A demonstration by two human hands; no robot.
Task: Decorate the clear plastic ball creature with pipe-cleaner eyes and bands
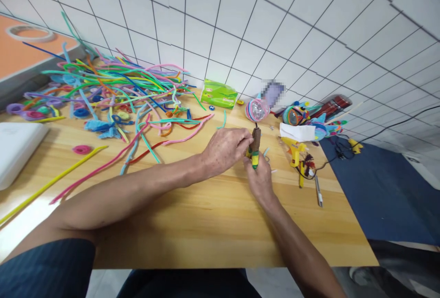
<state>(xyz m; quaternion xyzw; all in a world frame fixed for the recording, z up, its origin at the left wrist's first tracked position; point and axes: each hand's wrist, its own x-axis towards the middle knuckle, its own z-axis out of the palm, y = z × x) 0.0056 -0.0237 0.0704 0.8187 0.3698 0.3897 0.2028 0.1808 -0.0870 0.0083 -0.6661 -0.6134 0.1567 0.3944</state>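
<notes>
My right hand is wrapped round the yellow-green handles of a pair of pliers, whose dark jaws point away from me over the wooden table. Close against the left side of the jaws, my left hand has its fingers pressed together. Whatever is between those fingers is hidden or too small to name. Just beyond the pliers stands a round clear piece wrapped in pink and blue.
Tangled coloured pipe cleaners cover the back left. A green tissue pack lies by the tiled wall. To the right are a yellow glue gun with its cord, a white paper and a pen-like cutter.
</notes>
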